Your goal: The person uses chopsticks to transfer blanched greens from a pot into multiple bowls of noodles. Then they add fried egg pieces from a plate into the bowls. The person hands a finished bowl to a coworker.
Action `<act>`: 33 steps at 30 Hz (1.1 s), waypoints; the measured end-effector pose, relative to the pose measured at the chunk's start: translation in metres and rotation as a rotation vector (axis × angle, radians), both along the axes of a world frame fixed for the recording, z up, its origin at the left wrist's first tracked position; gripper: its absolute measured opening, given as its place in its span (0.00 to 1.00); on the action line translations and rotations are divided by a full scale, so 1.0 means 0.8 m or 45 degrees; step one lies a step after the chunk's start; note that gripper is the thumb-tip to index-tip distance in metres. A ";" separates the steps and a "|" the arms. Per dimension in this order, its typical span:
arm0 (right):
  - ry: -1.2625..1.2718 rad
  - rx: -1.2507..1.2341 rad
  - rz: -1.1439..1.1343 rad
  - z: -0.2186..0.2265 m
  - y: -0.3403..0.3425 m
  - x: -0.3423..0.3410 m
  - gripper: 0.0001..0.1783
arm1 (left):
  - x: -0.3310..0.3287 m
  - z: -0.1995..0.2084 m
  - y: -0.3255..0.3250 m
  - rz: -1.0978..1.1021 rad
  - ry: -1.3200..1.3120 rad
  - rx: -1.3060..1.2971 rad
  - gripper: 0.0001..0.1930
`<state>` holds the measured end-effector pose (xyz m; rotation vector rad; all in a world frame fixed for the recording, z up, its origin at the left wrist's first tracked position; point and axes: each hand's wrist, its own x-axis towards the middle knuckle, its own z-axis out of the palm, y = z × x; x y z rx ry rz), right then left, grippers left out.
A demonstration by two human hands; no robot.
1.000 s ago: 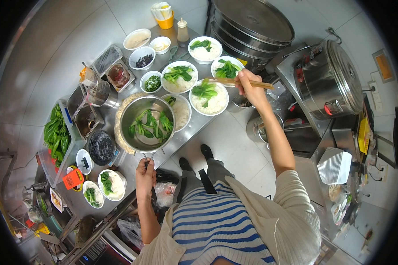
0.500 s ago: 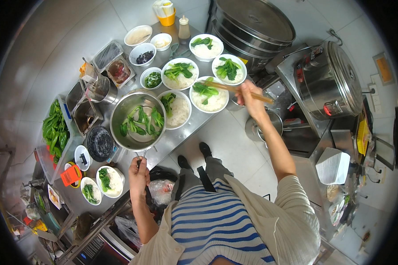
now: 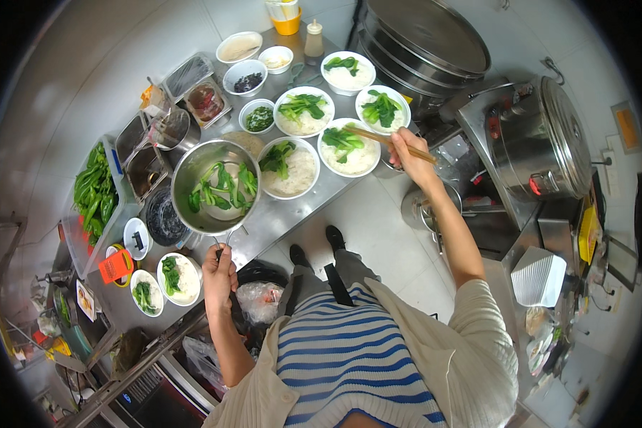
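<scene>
My left hand (image 3: 220, 278), left of centre in the lower half of the frame, is closed around the handle of the steel pot (image 3: 190, 170), whose bowl sits left of centre over the desk (image 3: 285, 217); whether its base touches the metal I cannot tell. My right hand (image 3: 411, 152), right of centre, has its fingers drawn together on the wooden chopsticks (image 3: 369, 134), their tips at the leafy greens (image 3: 344, 140) on the white bowl (image 3: 349, 175) of rice near the frame's middle. I judge the pot rigid and moderately heavy, its weight pulling away from my wrist, so a firm grip on the handle suits it better than fingers on the rim. The loose greens (image 3: 225, 189) inside look wet, limp and slippery, light but easily bruised; I would pinch them across the thicker pale stems, as the leaves could fold or slide out. The chopsticks seem light and stiff, best held well back from the tips. The bowl looks thin-walled, so its rim may flex if squeezed.
</scene>
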<state>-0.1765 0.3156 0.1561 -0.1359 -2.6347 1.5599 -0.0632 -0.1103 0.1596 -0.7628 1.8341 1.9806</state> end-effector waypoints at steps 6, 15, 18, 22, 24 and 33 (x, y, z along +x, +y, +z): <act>0.282 -0.188 0.183 0.078 -0.026 0.033 0.30 | 0.014 0.001 0.004 0.043 -0.002 0.029 0.08; 0.421 0.267 0.925 0.136 -0.196 0.044 0.15 | 0.038 -0.024 0.026 -0.017 0.087 -0.077 0.06; 0.299 0.206 0.924 0.117 -0.224 0.042 0.13 | 0.045 -0.032 0.032 -0.001 0.133 -0.102 0.05; 0.190 -0.074 0.939 0.091 -0.251 0.044 0.15 | 0.058 -0.026 0.035 0.041 0.185 0.065 0.05; 0.169 -0.155 0.988 0.089 -0.264 0.045 0.17 | 0.066 -0.020 0.035 0.080 0.100 0.195 0.06; 0.157 -0.246 0.991 0.120 -0.290 0.031 0.21 | 0.092 -0.037 0.024 0.100 0.184 -0.083 0.09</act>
